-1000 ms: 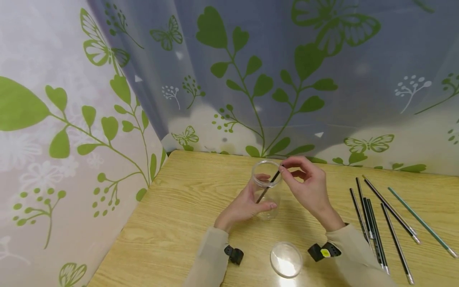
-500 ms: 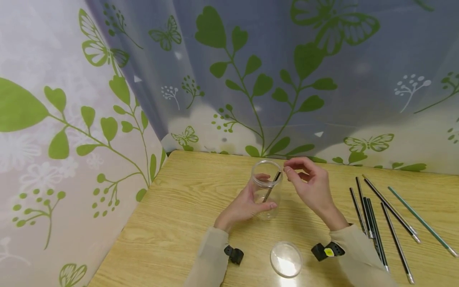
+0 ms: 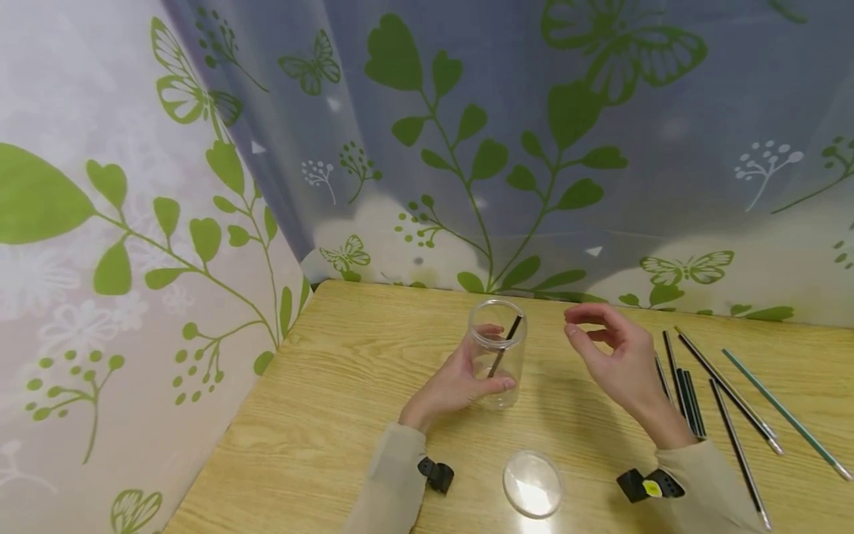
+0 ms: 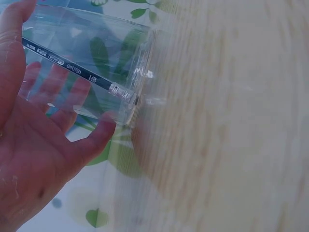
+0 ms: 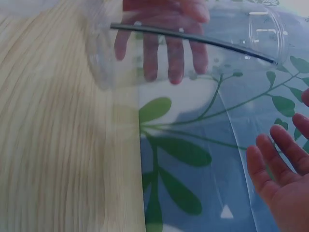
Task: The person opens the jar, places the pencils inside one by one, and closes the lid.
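A clear plastic jar [image 3: 502, 397] stands upright on the wooden table, its lid off. My left hand [image 3: 454, 380] grips it from the left, thumb in front and fingers behind. Inside leans a dark pencil [image 3: 505, 345], its top near the right of the rim; in the left wrist view the pencil [image 4: 72, 67] shows HB lettering and a silver-ferruled end at the jar's base. To the right of the jar, my right hand [image 3: 617, 360] hovers with loosely bent fingers and nothing between them. The right wrist view also shows that hand [image 5: 285, 169] apart from the jar [image 5: 227, 29].
A round clear lid [image 3: 532, 483] lies on the table in front of the jar. Several dark pencils [image 3: 734, 445] and a teal pencil [image 3: 780, 404] lie loose at the right, partly behind the right forearm. A printed curtain [image 3: 427, 148] hangs along the table's back edge.
My right hand has let go of the pencil and moved right, away from the jar. The pencil has dropped lower and leans inside. My left hand keeps its hold on the jar.
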A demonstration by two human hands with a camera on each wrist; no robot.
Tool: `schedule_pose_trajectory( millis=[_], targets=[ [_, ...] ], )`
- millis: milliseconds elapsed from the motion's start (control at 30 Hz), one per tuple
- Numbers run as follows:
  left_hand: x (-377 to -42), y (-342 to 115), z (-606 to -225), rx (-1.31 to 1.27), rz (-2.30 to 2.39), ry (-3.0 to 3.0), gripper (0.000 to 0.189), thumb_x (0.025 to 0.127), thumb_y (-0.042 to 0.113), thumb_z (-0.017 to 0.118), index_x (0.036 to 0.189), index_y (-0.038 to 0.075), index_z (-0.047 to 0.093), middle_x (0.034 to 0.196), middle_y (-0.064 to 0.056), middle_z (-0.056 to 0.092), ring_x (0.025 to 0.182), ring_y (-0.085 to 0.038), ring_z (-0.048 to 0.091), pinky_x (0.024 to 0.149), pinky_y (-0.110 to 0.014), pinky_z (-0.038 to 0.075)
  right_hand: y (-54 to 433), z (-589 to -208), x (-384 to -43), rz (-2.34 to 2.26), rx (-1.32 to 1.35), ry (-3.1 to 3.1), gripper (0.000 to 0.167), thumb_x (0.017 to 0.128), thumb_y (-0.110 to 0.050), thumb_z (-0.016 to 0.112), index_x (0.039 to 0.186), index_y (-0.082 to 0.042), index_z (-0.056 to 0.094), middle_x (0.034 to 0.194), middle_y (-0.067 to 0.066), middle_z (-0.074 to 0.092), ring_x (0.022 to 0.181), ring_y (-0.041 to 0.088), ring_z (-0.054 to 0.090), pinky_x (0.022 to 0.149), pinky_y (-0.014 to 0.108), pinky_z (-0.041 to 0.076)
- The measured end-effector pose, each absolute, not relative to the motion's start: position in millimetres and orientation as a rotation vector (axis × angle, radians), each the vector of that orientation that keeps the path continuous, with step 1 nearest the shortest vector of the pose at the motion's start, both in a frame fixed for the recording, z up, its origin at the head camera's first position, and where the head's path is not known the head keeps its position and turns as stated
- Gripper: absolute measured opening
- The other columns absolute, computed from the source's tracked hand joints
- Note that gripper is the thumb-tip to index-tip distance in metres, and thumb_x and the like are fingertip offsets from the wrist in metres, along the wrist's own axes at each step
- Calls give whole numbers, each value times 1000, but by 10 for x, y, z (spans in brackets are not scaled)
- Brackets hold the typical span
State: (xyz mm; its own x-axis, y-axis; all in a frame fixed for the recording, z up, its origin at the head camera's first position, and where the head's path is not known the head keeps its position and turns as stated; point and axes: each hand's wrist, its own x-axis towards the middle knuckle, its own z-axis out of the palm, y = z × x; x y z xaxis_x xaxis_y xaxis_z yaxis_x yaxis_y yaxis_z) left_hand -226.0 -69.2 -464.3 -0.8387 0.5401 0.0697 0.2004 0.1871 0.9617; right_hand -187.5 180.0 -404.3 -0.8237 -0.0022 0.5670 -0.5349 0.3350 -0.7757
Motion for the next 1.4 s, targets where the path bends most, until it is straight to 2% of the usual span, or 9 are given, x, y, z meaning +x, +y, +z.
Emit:
schedule_pose_trajectory(
  millis=[67, 300, 400, 767, 900, 1033, 1133, 1267, 1400],
  targets=[
    [-2259, -690, -4647, 703, 1699, 2174, 79, 91, 19, 79, 155, 19, 31, 156, 4, 46, 145, -29, 45, 119, -59, 33, 1859, -4063, -1848, 1467, 471, -2152, 21, 93, 5, 68, 113, 0, 70, 110, -23, 66, 98, -6, 65, 82, 9, 52],
    [-2248, -684, -4634, 679, 1689, 2183, 79, 91, 22, 79, 155, 22, 32, 154, 3, 47, 145, -30, 44, 118, -59, 34, 2063, -4106, -1746, 1385, 428, -2188, 27, 90, 7, 70, 116, 0, 70, 116, -13, 67, 101, -9, 63, 84, 7, 50],
    [-2249, -684, -4632, 677, 1683, 2190, 79, 92, 22, 79, 155, 23, 32, 154, 2, 48, 145, -29, 44, 118, -59, 34, 2152, -4127, -1713, 1374, 413, -2182, 29, 88, 8, 71, 116, 0, 70, 116, -21, 66, 101, -9, 63, 84, 6, 49],
    [-2262, -685, -4653, 672, 1678, 2188, 77, 92, 23, 78, 154, 24, 33, 154, 3, 49, 145, -28, 44, 118, -61, 32, 2464, -4231, -1564, 1291, 284, -2278, 27, 92, 0, 72, 118, -4, 68, 114, -20, 65, 96, -12, 62, 81, 3, 48],
    [-2260, -686, -4656, 676, 1679, 2185, 75, 92, 23, 78, 152, 32, 34, 154, 5, 48, 145, -27, 45, 118, -61, 32, 2570, -4270, -1535, 1274, 277, -2267, 27, 91, 3, 72, 117, -1, 68, 115, -21, 64, 99, -13, 61, 82, 2, 47],
    [-2253, -688, -4653, 670, 1690, 2173, 74, 92, 23, 79, 149, 40, 35, 154, 7, 47, 145, -25, 44, 119, -60, 32, 2680, -4298, -1488, 1250, 222, -2314, 27, 92, -2, 72, 119, -1, 68, 120, -29, 60, 97, -17, 60, 79, 2, 47],
    [-2250, -692, -4652, 669, 1695, 2167, 74, 92, 23, 78, 149, 39, 35, 154, 7, 47, 146, -26, 44, 119, -59, 33, 2776, -4319, -1454, 1234, 173, -2377, 27, 95, -8, 72, 121, -6, 68, 120, -34, 57, 92, -19, 60, 73, 5, 49],
    [-2249, -695, -4648, 673, 1701, 2157, 74, 92, 22, 78, 149, 38, 35, 154, 6, 47, 147, -27, 43, 119, -58, 34, 2895, -4361, -1430, 1200, 126, -2420, 28, 95, -13, 73, 122, -16, 68, 119, -29, 60, 94, -21, 56, 73, 4, 47],
    [-2249, -694, -4641, 681, 1702, 2158, 74, 92, 21, 78, 149, 38, 35, 154, 6, 46, 147, -26, 43, 119, -58, 34, 2987, -4401, -1413, 1124, 66, -2476, 28, 96, -20, 73, 123, -14, 67, 117, -33, 55, 95, -24, 49, 74, 2, 44]
  ],
)
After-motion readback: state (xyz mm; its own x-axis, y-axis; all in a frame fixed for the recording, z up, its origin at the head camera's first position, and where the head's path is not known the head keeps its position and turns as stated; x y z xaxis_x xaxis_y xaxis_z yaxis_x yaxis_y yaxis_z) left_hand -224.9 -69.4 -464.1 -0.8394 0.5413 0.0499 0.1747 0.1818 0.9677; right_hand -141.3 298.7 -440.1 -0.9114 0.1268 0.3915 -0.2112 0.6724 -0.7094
